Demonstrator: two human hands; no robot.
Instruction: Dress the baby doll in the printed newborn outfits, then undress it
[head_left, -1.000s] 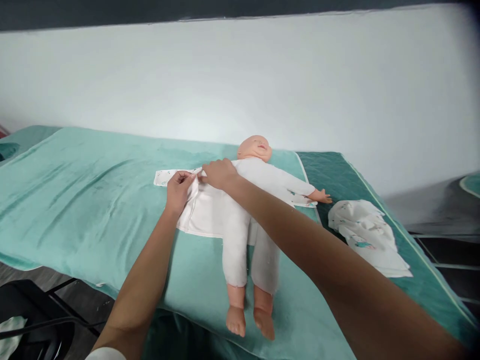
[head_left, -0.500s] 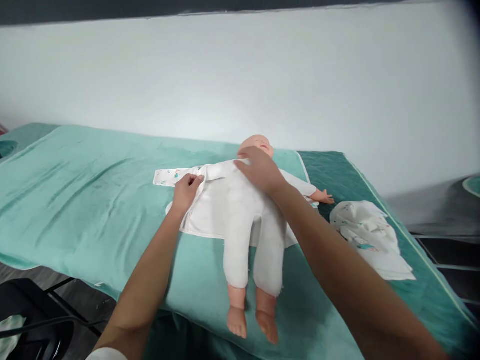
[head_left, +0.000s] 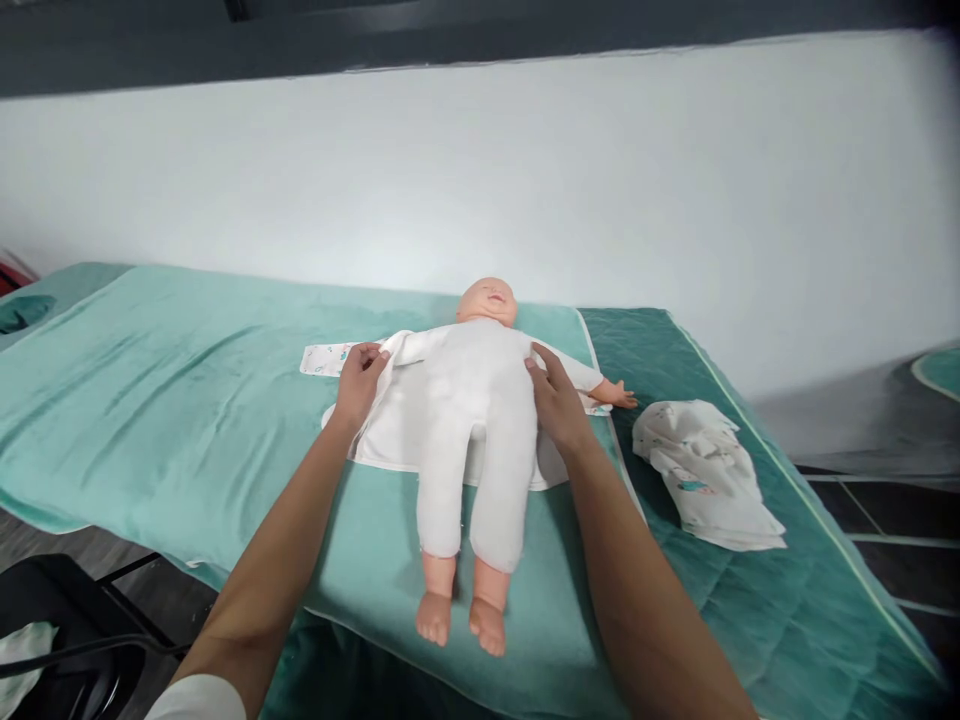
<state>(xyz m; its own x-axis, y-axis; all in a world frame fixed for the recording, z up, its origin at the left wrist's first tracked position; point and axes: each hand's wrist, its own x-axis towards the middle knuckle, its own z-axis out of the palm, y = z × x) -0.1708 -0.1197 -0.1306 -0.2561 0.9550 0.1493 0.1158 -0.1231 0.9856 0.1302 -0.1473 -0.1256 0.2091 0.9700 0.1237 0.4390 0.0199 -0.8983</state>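
Note:
A baby doll with a white cloth body lies on its back, head toward the wall. Spread open beneath it is a white printed baby shirt, one sleeve stretched out to the left. My left hand pinches the shirt's edge near that sleeve, where the doll's arm on this side disappears into the cloth. Against the doll's side, below its other arm, rests my right hand, fingers apart and thumb on the body. The doll's bare hand sticks out on the right.
A crumpled white printed cloth lies to the right on the dark green quilted cover. A light green sheet covers the bed's left and middle. Behind stands a white wall. A black chair is at the lower left.
My right hand has moved down from the doll's neck and shoulder to its side, uncovering the face. My left hand keeps its pinch on the shirt. The view has shifted slightly.

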